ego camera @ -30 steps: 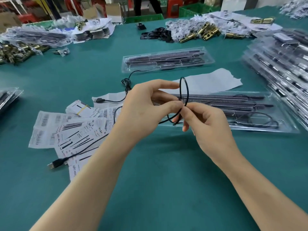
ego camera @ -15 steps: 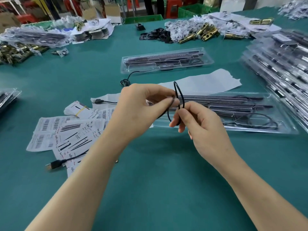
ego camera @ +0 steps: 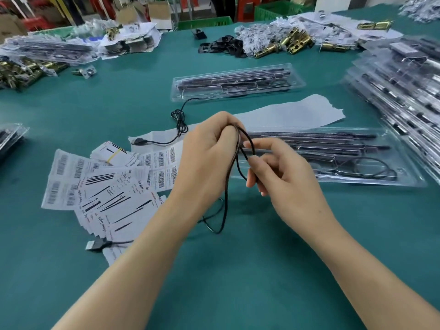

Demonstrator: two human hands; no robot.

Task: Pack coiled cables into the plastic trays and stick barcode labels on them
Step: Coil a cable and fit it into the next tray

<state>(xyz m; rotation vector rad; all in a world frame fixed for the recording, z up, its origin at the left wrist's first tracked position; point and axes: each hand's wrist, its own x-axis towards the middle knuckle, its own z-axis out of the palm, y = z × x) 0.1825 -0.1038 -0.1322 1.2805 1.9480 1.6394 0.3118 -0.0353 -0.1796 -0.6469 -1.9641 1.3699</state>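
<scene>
Both hands meet just in front of the near tray point(ego camera: 314, 181). The left hand point(ego camera: 204, 160) has its fingers curled round a gathered loop of the thin black cable point(ego camera: 225, 203). The right hand point(ego camera: 283, 177) pinches the same loop between thumb and fingers. From the left hand the cable hangs down to the green table point(ego camera: 238, 282), bends, and passes under the left forearm. Its flat plug point(ego camera: 96, 245) lies well left of the near tray, at the edge of the barcode labels point(ego camera: 71, 170).

The near tray is clear plastic and lies lengthwise. It holds long dark rods point(ego camera: 309, 139) side by side, and a coiled cable point(ego camera: 371, 167) sits in its right-hand end. Behind the near tray, past a torn white paper strip point(ego camera: 297, 113), a second clear tray point(ego camera: 300, 78) also holds dark rods. Another cable point(ego camera: 178, 125) trails from that second tray's left end to a plug point(ego camera: 139, 141) on the paper left of the near tray. To the right of the near tray stands a tall stack of filled trays point(ego camera: 392, 91).
</scene>
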